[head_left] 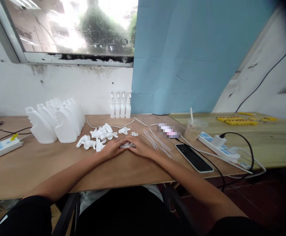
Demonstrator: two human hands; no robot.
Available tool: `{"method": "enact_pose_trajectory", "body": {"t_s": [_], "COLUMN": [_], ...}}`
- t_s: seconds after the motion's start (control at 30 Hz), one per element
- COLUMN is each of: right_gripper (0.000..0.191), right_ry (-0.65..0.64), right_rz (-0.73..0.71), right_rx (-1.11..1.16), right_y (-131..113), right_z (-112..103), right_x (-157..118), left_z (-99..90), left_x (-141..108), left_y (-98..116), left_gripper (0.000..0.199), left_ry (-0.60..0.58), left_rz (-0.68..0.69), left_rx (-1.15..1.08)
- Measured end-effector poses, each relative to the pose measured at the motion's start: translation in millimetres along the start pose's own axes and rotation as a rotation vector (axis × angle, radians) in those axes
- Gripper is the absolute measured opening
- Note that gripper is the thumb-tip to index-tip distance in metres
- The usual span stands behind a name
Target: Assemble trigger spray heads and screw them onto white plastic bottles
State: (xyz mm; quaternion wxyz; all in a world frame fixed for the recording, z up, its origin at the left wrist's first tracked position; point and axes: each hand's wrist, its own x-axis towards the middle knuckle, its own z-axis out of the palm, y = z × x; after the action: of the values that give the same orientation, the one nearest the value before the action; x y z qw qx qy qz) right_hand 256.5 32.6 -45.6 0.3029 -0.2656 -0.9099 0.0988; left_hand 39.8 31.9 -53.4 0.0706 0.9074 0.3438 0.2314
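Observation:
My left hand point(112, 148) and my right hand point(140, 147) meet over the table, fingers curled around a small white plastic piece point(126, 144). Fingers cover much of it, so its exact kind does not show. Left of my left hand lies a loose pile of white trigger spray heads point(103, 132), with a single spray head point(124, 130) just beyond my hands. A few small white rings point(134, 134) lie behind my right hand. Thin white dip tubes point(157, 142) are spread to its right.
Several white bottles without tops point(65, 126) stand at the left. Assembled spray bottles point(120, 106) line the wall. On the right are a phone point(194, 158), a plastic cup point(194, 131), a power strip point(219, 147) and cables. Another power strip point(2, 147) lies far left.

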Motion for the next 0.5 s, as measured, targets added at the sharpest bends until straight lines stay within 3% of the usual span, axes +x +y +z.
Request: {"method": "enact_pose_trajectory", "body": {"t_s": [0.17,0.3,0.4,0.5], "right_gripper": [0.025,0.030,0.038,0.033], "right_ry": [-0.014,0.002,0.161,0.151], "right_rz": [-0.005,0.128,0.348,0.466], "right_rx": [0.144,0.337,0.232,-0.052], "right_y": [-0.7,20.0,46.8,75.3], "right_z": [-2.1,-20.1,-44.4,-62.0], "right_x": [3.0,4.8,-1.8,-15.4], "left_z": [3.6,1.8,1.9,5.5], "left_x": [-0.3,0.1,0.4,1.1], "left_y": [-2.8,2.4,7.2,10.9], "left_gripper": [0.035,0.027,0.027,0.041], "left_ry": [0.023,-0.003,-0.012,0.004], "left_rz": [0.047,0.007,-0.071,-0.163], "left_rx": [-0.017,-0.016,-0.026,-0.126]}}
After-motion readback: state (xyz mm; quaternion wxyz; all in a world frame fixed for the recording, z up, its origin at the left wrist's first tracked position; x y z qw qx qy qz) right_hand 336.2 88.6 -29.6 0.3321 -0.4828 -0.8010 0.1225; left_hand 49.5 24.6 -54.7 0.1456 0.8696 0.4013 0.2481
